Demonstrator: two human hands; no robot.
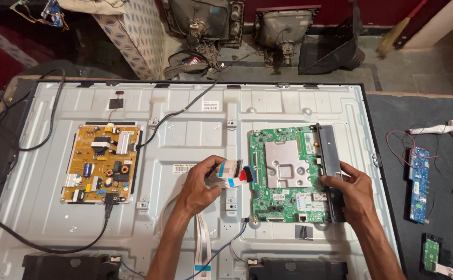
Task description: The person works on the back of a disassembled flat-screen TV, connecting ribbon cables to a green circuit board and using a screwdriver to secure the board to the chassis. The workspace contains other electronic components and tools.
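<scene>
White ribbon cable (pixel 226 175): your left hand (pixel 199 187) is pinching its end beside the green board (pixel 283 176). Your right hand (pixel 352 187) is gripping the black bracket (pixel 329 166) at the board's right edge; seating likely needs square alignment.

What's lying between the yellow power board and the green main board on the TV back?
In the head view: the left hand holding flat ribbon cables, over bare metal panel.

The metal back panel (pixel 195 140) was pale grey. One circuit board (pixel 102 163) was yellow-brown; the main board (pixel 283 176) was green with a silver shield. The flat ribbon cable (pixel 231 173) was white with blue ends. A small board (pixel 418 181) on black cloth was blue.
</scene>
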